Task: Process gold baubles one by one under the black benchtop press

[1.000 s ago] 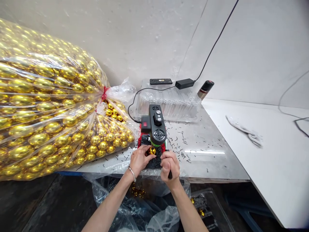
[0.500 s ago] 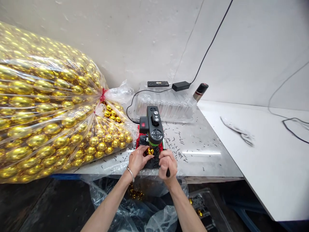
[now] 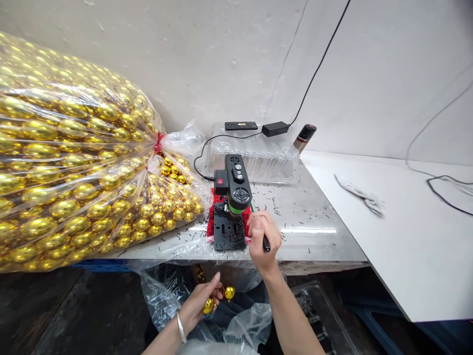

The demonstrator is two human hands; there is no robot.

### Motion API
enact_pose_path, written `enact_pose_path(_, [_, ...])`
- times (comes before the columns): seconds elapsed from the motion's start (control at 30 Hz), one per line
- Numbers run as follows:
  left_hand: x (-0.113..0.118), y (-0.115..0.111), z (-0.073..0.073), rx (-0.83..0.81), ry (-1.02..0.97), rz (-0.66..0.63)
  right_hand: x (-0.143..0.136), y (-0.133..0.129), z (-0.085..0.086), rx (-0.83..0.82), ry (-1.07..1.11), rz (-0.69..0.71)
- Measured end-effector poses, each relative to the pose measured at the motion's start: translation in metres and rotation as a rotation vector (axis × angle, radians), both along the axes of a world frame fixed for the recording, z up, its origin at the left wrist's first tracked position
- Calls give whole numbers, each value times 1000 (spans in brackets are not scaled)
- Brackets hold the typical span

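Note:
My right hand [image 3: 264, 237] is wrapped round the black lever handle [image 3: 266, 244] of a small black bench drill press [image 3: 239, 185]. Beneath its head lies a slotted black base plate [image 3: 229, 236] with no ball on it. My left hand [image 3: 201, 299], with a silver bangle at the wrist, is below the table edge over a clear plastic bag [image 3: 162, 291]. Its fingers are curled by a shiny gold ball [image 3: 208, 306] at the palm. A second gold ball [image 3: 229, 293] is just beyond the fingertips; I cannot tell whether they touch it.
A large clear sack of gold balls [image 3: 81, 182] covers the table's left. Behind the press are a clear plastic tray [image 3: 254, 162], a power adapter [image 3: 275, 129], a remote [image 3: 241, 125] and a spray can [image 3: 305, 138]. Black shavings litter the metal tabletop [image 3: 314, 212].
My left hand has drawn back from the press, down below the table edge, and the gold ball is gone from the plate. My right hand, still on the lever handle, has shifted slightly right.

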State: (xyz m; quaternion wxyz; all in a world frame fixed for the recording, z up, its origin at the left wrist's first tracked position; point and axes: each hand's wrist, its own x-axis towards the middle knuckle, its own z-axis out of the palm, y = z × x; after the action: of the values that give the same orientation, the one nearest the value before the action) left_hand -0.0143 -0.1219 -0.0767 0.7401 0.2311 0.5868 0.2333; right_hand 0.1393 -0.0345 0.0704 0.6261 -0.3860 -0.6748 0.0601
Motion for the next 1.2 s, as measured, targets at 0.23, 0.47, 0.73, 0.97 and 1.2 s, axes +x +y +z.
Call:
enact_pose_path(0.23, [-12,-6,12,-174,-421,289,1,-1,1,2,-18,10])
enact_pose_path(0.47, [-17,41,80,245,-316,231,1,-1,-1,16,-21,8])
enact_pose_path(0.73, [12,105,69,545,-85,401,3,-2,-3,-8,-45,8])
enact_pose_path(0.97, [22,115,56,869,416,92,4,-4,-4,-21,-70,-2])
enact_pose_path(1.2, [28,120,57,1167,781,-138,3,-4,-4,8,-87,-5])
